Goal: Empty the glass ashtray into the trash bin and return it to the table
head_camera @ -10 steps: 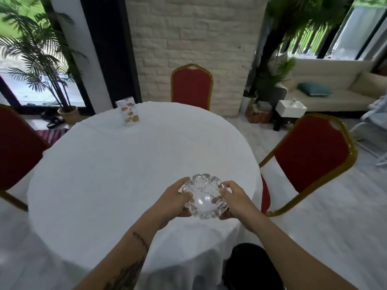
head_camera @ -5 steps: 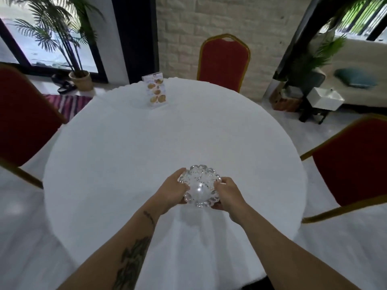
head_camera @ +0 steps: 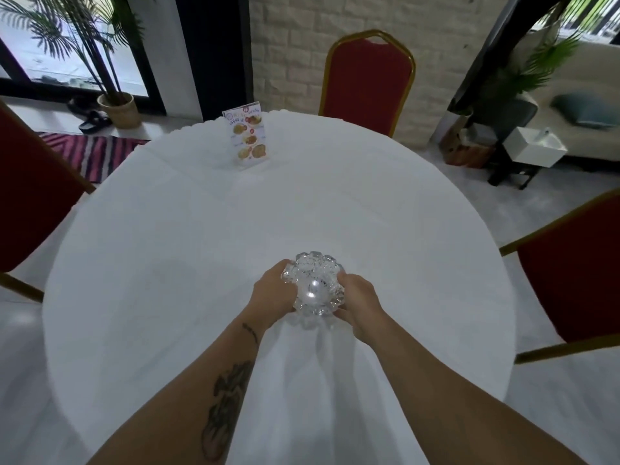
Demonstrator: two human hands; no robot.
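A clear cut-glass ashtray (head_camera: 313, 286) with a scalloped rim is held between both hands over the near half of the round table with a white cloth (head_camera: 201, 246). My left hand (head_camera: 271, 293) grips its left side and my right hand (head_camera: 357, 302) grips its right side. Whether its base touches the cloth I cannot tell. The bowl looks clear, with only glints and small dark specks. No trash bin is in view.
A standing menu card (head_camera: 247, 135) is on the far side of the table. Red chairs stand at the far side (head_camera: 367, 78), at the left (head_camera: 30, 193) and at the right (head_camera: 570, 280). A potted palm, a striped rug and a sofa lie beyond.
The ashtray, held in both hands, has moved from over the table's near right edge to farther in over the cloth. The view has shifted closer and more over the table.
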